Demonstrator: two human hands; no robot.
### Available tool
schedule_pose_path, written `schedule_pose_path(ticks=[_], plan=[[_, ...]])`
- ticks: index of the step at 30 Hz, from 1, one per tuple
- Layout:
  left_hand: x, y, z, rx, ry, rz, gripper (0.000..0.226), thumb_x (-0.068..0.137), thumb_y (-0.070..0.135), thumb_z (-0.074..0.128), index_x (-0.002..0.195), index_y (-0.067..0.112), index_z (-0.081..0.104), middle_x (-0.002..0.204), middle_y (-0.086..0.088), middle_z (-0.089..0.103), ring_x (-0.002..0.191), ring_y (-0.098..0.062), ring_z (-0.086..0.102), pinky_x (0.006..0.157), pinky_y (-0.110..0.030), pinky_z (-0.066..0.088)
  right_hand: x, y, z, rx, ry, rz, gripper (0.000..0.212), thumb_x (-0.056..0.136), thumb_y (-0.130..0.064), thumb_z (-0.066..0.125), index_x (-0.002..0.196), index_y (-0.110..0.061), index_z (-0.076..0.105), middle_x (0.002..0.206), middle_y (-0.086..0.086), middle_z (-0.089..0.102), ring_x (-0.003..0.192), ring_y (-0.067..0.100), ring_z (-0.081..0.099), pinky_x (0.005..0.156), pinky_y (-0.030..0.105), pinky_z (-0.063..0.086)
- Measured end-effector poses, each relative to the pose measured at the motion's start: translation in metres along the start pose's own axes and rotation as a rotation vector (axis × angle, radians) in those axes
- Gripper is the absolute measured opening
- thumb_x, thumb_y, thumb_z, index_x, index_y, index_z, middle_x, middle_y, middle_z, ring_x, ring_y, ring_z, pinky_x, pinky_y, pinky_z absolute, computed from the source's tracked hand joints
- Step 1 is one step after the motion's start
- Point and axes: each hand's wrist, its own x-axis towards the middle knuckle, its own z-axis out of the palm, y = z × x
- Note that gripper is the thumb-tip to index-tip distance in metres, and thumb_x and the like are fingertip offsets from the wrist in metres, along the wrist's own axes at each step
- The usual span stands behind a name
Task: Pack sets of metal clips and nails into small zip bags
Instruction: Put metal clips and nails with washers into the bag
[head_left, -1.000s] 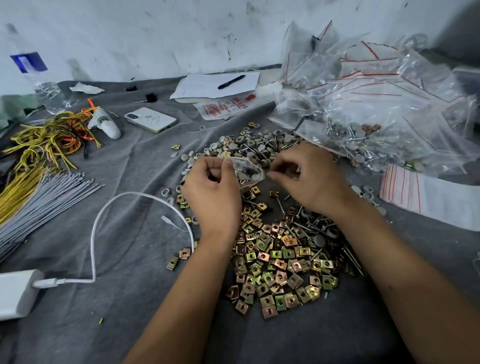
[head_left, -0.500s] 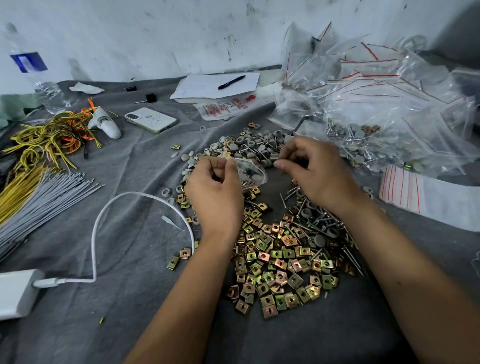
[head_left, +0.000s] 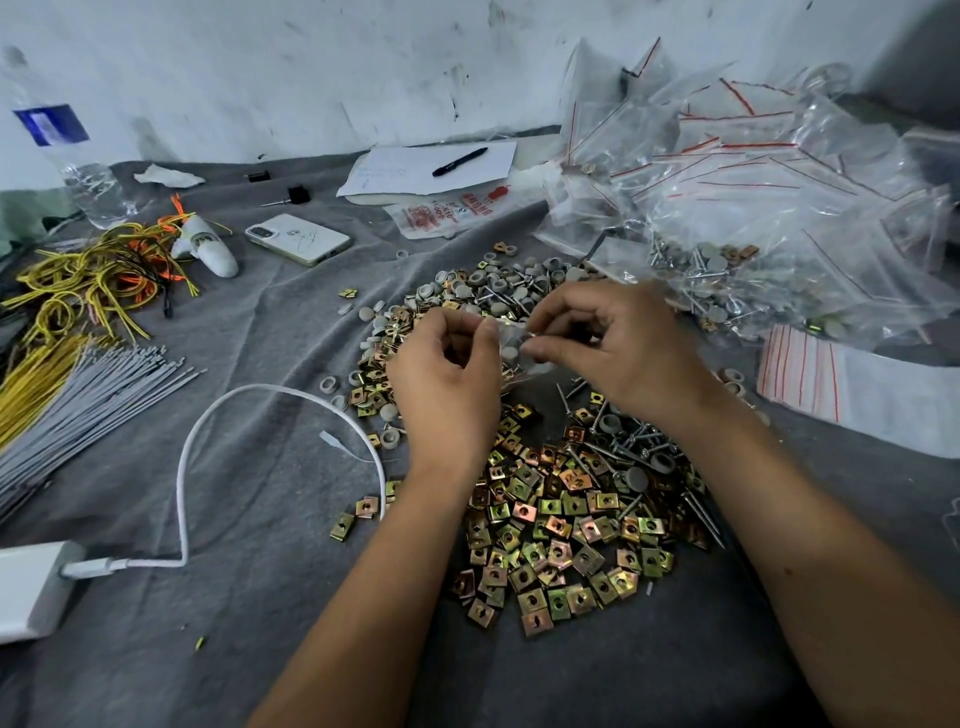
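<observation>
on grey cloth below a scuffed wall, both hands' grips pinch a zip bag.

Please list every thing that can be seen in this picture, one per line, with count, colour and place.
metal clips: many, brass, centre pile
nails: many, silver, right of clips
caps: many, grey, behind the hands
small zip bag: one, clear, between both hands
filled bags: heap, clear with red strips, back right
empty bags: stack, clear with red strips, right
phone: one, white, back left
pen: one, black, on paper
cable: one, white, left
wires: bundle, yellow and orange, far left
bottle: one, clear, back left
left hand: pinches bag
right hand: pinches bag
</observation>
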Motion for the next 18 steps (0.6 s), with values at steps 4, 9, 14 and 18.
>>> schedule_pose_path(ticks=[4, 9, 14, 18], plan=[[0.002, -0.001, 0.0, -0.033, 0.014, -0.042, 0.019, 0.096, 0.015, 0.07, 0.079, 0.02, 0.066, 0.066, -0.004, 0.067, 0.057, -0.015, 0.057, 0.05, -0.024, 0.042, 0.0, 0.001, -0.003, -0.012, 0.07, 0.01, 0.014, 0.089, -0.021, 0.079, 0.098, -0.014, 0.07, 0.081, -0.009, 0.077, 0.077, 0.004, 0.074, 0.077, 0.034, 0.061], [0.002, -0.002, -0.002, -0.051, 0.013, -0.048, 0.021, 0.098, 0.016, 0.069, 0.078, 0.019, 0.066, 0.066, -0.013, 0.066, 0.054, -0.018, 0.054, 0.049, -0.029, 0.042, 0.0, 0.011, -0.028, -0.175, -0.069, 0.045, 0.008, 0.088, -0.028, 0.079, 0.085, -0.021, 0.075, 0.073, -0.013, 0.068, 0.066, -0.002, 0.063, 0.06, 0.008, 0.044], [0.002, -0.003, -0.002, -0.056, 0.014, -0.059, 0.018, 0.098, 0.017, 0.069, 0.081, 0.015, 0.067, 0.069, -0.018, 0.067, 0.056, -0.021, 0.055, 0.049, -0.03, 0.043, -0.004, 0.023, -0.05, -0.256, -0.364, 0.23, 0.014, 0.075, -0.041, 0.087, 0.079, -0.03, 0.078, 0.075, -0.012, 0.07, 0.068, 0.003, 0.062, 0.058, 0.026, 0.046], [0.002, -0.002, -0.002, -0.052, 0.015, -0.056, 0.018, 0.098, 0.017, 0.069, 0.08, 0.016, 0.067, 0.069, -0.018, 0.067, 0.055, -0.022, 0.055, 0.048, -0.029, 0.041, -0.003, 0.025, -0.053, -0.177, -0.462, 0.265, 0.016, 0.075, -0.033, 0.09, 0.084, -0.031, 0.077, 0.077, -0.011, 0.07, 0.066, 0.004, 0.063, 0.058, 0.023, 0.049]])
